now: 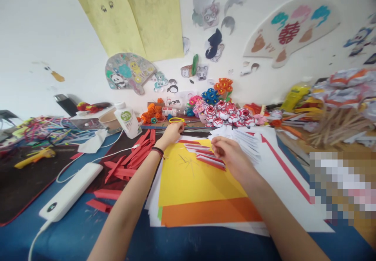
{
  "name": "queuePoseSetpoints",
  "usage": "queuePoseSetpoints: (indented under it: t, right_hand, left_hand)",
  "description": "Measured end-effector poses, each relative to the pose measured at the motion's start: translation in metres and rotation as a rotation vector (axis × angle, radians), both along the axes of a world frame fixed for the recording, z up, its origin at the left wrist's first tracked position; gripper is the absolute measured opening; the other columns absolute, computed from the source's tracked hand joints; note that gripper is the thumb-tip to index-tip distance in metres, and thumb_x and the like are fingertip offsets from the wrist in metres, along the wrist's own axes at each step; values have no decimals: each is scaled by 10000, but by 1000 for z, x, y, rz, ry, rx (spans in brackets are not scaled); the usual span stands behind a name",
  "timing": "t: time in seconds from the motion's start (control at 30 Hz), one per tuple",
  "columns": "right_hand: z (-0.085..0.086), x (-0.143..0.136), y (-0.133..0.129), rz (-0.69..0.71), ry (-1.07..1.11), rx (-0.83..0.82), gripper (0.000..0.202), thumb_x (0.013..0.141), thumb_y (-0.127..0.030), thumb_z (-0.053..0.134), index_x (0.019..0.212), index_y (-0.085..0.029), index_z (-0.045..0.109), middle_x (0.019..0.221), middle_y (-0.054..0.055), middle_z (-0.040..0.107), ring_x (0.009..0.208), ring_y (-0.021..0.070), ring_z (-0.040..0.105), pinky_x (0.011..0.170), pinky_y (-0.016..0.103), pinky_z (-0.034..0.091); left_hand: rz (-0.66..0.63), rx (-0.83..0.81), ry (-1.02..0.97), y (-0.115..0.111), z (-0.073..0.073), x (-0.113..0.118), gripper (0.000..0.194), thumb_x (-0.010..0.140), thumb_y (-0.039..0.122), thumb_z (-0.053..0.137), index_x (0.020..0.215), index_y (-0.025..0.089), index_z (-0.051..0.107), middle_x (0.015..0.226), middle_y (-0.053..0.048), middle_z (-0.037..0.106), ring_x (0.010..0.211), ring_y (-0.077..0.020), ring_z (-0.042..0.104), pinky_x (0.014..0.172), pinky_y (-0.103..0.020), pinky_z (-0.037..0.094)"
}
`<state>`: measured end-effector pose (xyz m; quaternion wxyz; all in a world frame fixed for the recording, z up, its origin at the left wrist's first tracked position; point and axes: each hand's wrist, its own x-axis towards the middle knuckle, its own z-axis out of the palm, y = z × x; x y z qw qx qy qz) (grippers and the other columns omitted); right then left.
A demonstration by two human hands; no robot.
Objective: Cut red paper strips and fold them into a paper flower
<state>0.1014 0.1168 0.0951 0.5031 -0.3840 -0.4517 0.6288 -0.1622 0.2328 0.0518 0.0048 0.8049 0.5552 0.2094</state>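
Note:
My left hand (172, 132) is at the far edge of the paper stack, fingers curled in, just in front of a yellow-handled tool (176, 120), perhaps scissors. Whether it touches that tool, or what its fingers hold, is hidden. Over the right part of the yellow sheet (202, 186), my right hand (230, 153) has thumb and fingers pinched together; anything between them is too small to make out. Beside it lie folded red-and-white paper strips (210, 160). Thin, short bits (189, 165) are scattered on the yellow sheet. White paper strips (245, 145) fan out beyond my right hand.
Folded red paper pieces (132, 159) lie left of the stack, near a white power bank (70, 192) with cables. A yellow glue gun (35, 158) rests on the dark mat. A white bottle (127, 120) and paper flowers (226, 114) line the back. Bundled sticks (331, 129) stand right.

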Motion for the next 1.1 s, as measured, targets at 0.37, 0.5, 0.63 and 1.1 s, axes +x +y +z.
queuePoseSetpoints:
  t: [0.37, 0.5, 0.63, 1.1]
  right_hand:
    - [-9, -3, 6, 43, -167, 51, 125, 662, -274, 559, 673, -182, 642, 550, -35, 523, 499, 94, 446, 507, 240, 314]
    - [-16, -5, 8, 31, -411, 211, 172, 723, -253, 521, 704, -203, 684, 581, -13, 584, 540, 134, 511, 543, 263, 351]
    - [-23, -11, 4, 43, -674, 416, 189, 795, -208, 529, 785, -228, 717, 678, -5, 673, 599, 154, 561, 589, 271, 368]
    - [-35, -25, -12, 128, -1198, 962, 360, 932, -119, 475, 1229, -228, 647, 1157, 95, 651, 1094, 246, 582, 948, 401, 478]
  left_hand:
    - [12, 113, 72, -38, 27, 3, 270, 925, 93, 443, 1015, 177, 683, 1087, -109, 703, 1072, -261, 594, 930, -400, 429]
    - [34, 150, 4, -72, 38, -2, 216, 957, 164, 459, 1059, 177, 649, 1026, -86, 719, 960, -222, 638, 853, -342, 467]
    - [27, 126, -62, -98, 38, -6, 208, 943, 154, 464, 1010, 191, 658, 947, -55, 733, 899, -207, 661, 835, -329, 470]
    - [33, -28, 107, -113, 15, 0, 184, 925, 231, 489, 874, 201, 663, 887, -80, 736, 834, -228, 683, 708, -299, 475]
